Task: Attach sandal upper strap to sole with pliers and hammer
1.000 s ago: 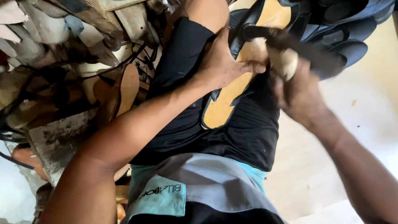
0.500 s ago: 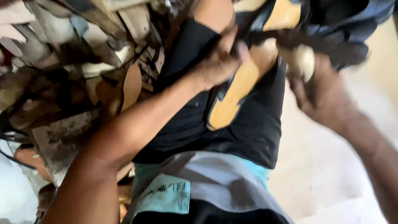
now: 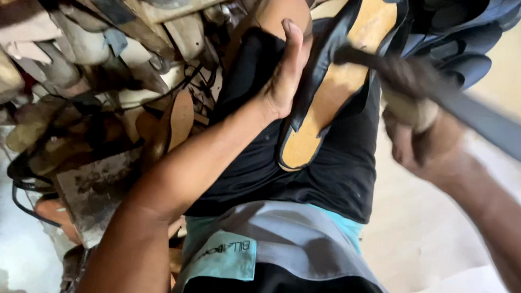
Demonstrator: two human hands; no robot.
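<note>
Head view: left hand (image 3: 285,77) pressed flat on shoe sole (image 3: 337,90), sole at its 3 o'clock; right hand (image 3: 429,144) clamped on hammer (image 3: 451,100), at sole's 3 o'clock.

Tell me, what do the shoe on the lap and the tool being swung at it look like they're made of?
The shoe, steadied by the left hand, seems to be smooth black leather or a look-alike: its edges have a soft sheen. Its tan insole is matte, likely leatherboard or fibre. The tool in the right hand is motion-blurred; its dark, flat, dull look suggests metal, but I can't be sure.
</note>
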